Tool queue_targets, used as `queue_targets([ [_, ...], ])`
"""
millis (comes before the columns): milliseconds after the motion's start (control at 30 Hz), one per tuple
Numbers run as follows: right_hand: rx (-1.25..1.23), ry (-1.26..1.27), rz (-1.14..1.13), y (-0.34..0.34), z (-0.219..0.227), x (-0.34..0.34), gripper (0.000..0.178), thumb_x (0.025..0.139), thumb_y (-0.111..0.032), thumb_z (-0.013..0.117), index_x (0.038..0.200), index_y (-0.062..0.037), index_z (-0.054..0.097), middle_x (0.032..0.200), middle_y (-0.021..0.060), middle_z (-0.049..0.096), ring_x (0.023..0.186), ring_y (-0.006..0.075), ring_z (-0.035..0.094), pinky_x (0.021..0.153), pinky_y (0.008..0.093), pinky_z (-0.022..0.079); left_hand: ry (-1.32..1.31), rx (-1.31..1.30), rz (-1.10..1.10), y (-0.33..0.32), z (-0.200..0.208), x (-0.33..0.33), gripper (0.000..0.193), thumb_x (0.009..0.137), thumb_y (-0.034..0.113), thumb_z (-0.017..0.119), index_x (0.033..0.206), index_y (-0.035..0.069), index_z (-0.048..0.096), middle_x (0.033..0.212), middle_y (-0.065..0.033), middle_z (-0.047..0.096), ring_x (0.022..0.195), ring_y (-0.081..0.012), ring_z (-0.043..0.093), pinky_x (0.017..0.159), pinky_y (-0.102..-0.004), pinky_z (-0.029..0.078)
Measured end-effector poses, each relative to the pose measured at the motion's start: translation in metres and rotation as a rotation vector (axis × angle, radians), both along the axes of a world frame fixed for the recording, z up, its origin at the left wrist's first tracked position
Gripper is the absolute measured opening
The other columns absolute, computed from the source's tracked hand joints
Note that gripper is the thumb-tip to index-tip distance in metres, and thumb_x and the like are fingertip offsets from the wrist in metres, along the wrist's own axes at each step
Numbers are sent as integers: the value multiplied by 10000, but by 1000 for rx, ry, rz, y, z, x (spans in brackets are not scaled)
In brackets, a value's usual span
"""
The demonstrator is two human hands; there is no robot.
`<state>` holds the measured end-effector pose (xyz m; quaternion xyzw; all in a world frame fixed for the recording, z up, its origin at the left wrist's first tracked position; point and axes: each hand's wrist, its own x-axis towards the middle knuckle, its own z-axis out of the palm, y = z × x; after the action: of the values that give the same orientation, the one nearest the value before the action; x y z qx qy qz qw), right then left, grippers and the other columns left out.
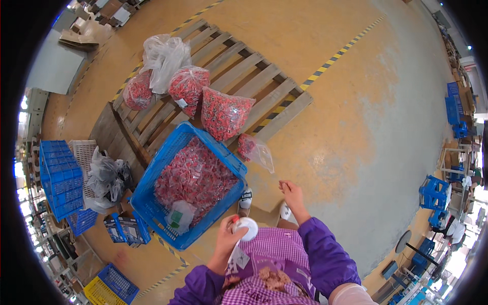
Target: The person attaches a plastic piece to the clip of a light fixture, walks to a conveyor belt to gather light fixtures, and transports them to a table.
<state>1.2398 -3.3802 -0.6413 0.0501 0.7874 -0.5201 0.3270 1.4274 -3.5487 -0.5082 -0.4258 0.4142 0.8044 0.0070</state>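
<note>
Gripping a white disc [247,230] near the blue crate [223,154], the left hand [225,238] shows its round face upward, long axis unclear. The right hand [294,195] curls loosely, grip uncertain; any writing is too small to read.

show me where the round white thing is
The round white thing is in the left hand, below centre in the head view, right of the blue crate and by the checked apron.

From the wearer's head, above and behind the left hand [229,237] and right hand [293,196], the scene is viewed steeply downward through a fisheye lens. Both hands are seen at close range; pallet [287,116] and floor [330,168] are taken in beyond them, farther off.
</note>
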Motion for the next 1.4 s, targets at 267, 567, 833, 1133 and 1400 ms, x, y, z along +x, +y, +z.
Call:
queue_targets([
  [267, 330, 234, 385, -85, -241, -81, 296, 905, -219, 469, 1053, -46, 657, 951, 230, 648, 925, 394, 616, 807, 430, 478, -329, 477, 319, -32, -106, 11, 321, 804, -39, 647, 1079, 31, 499, 922, -76, 613, 801, -169, 622, 690, -306, 550],
  [567, 345, 743, 1010, -183, -352, -117, 329, 875, -196, 508, 1170, -67, 574, 1303, 191, 489, 1183, 360, 474, 983, 419, 401, -235, 660, 535, -42, -175, 15, 449, 806, -7, 657, 1216, 52, 483, 1144, -108, 601, 1041, -255, 601, 886, -419, 506],
  [833, 652, 688, 1185, -213, -396, -117, 251, 868, -99, 465, 1075, -41, 595, 1204, 185, 533, 1143, 356, 497, 989, 407, 400, -146, 605, 440, -52, -192, -4, 465, 830, 6, 578, 1278, -18, 457, 1133, -131, 595, 1032, -236, 594, 884, -346, 494],
  [1133, 113, 415, 520, -181, -346, -108, 216, 820, -146, 575, 976, -7, 627, 963, 205, 630, 952, 318, 614, 817, 392, 476, -182, 641, 572, -46, -155, -12, 464, 804, -1, 664, 1228, 29, 477, 1197, -112, 576, 1095, -250, 575, 928, -415, 482],
  [1400, 325, 132, 304, -89, -182, -98, 122, 760, -111, 683, 851, -29, 688, 757, 120, 671, 631, 244, 642, 609, 357, 503, -6, 623, 439, -39, -68, -32, 381, 816, -24, 640, 1157, 30, 478, 1133, -109, 584, 1048, -227, 584, 901, -384, 489],
])
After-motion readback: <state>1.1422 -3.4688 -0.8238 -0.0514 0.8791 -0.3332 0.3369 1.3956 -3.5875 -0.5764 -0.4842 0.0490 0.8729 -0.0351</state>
